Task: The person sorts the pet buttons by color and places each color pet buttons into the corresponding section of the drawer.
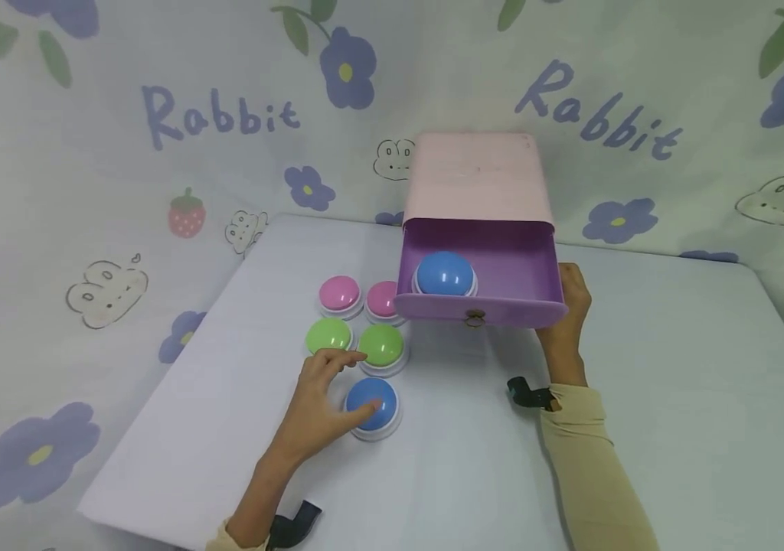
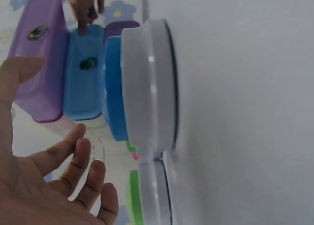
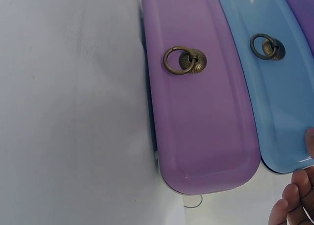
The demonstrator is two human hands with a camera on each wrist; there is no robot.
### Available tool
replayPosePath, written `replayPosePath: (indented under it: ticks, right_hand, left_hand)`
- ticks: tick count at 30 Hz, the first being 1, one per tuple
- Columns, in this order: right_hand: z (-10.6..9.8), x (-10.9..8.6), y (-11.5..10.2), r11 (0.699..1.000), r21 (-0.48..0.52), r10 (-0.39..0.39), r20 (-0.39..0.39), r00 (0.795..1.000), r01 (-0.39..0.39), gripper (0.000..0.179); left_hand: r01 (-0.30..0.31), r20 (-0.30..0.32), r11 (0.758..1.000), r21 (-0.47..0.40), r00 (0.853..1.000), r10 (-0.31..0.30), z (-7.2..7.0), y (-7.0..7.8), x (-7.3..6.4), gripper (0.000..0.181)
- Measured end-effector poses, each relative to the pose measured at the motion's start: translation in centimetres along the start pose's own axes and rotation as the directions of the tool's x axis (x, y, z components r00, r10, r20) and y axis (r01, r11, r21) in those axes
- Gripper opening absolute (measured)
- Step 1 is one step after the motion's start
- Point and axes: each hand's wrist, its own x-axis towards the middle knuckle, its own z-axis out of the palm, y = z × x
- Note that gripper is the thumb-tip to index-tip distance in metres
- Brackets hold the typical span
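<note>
My left hand [image 1: 316, 417] spreads around a blue dome button [image 1: 364, 402] with a white base on the table. Its thumb overlaps the dome in the head view; in the left wrist view the fingers are apart from the button. A second blue button [image 1: 445, 273] lies inside the pulled-out purple top drawer [image 1: 516, 279] of a pink cabinet [image 1: 478, 176]. My right hand [image 1: 566, 302] is at the cabinet's right side, below that drawer's rim. The right wrist view has its thumb [image 3: 310, 142] at the edge of the blue drawer front [image 3: 282, 112], its other fingers loosely bent beside it.
Two green buttons [image 1: 381, 344] stand just beyond the left hand. Behind them are two pink buttons [image 1: 339, 293], one of them beside the open drawer's left corner. A lower purple drawer front [image 3: 201, 112] with a brass ring pull faces forward. Patterned cloth hangs behind the table.
</note>
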Motion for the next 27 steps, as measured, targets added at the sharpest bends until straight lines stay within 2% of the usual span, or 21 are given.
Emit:
replayPosePath:
  ticks: [4,5,11,12,19,22,27]
  right_hand:
    - [0.1,0.0,0.0,1.000,0.029,-0.005,-0.015,1.000,0.006,0.008]
    - [0.1,0.1,-0.6,0.999,0.035,-0.006,-0.022,1.000,0.007,0.008]
    - [0.0,-0.1,-0.4,1.000,0.006,0.002,0.004,1.000,-0.002,0.006]
    - [0.1,-0.2,0.3,1.000,-0.004,0.002,0.011,1.000,-0.002,0.005]
    - [0.0,-0.6,0.0,0.998,-0.063,0.018,0.028,0.999,-0.016,0.005]
    - [0.0,-0.7,-0.1,0.997,-0.073,0.032,0.033,0.999,-0.030,0.005]
    - [0.0,-0.4,0.1,0.998,-0.056,0.003,0.023,1.000,-0.002,0.007]
  left_hand:
    - [-0.007,0.003,0.999,0.043,1.000,0.006,0.2,-0.3,-0.4,0.071]
    - [-0.006,0.003,0.999,0.050,1.000,0.006,0.2,-0.3,-0.4,0.073]
    - [0.003,0.028,0.991,0.135,1.000,-0.007,0.5,-0.8,-1.0,0.080]
    - [0.008,0.036,0.988,0.154,0.999,-0.014,0.6,-0.9,-1.2,0.081]
    - [0.028,0.078,0.967,0.252,0.996,-0.049,1.3,-1.6,-1.9,0.082]
    - [0.010,0.072,0.963,0.270,0.997,-0.031,1.4,-1.7,-1.9,0.082]
    - [-0.028,0.044,0.970,0.243,0.999,0.017,1.1,-1.2,-1.5,0.080]
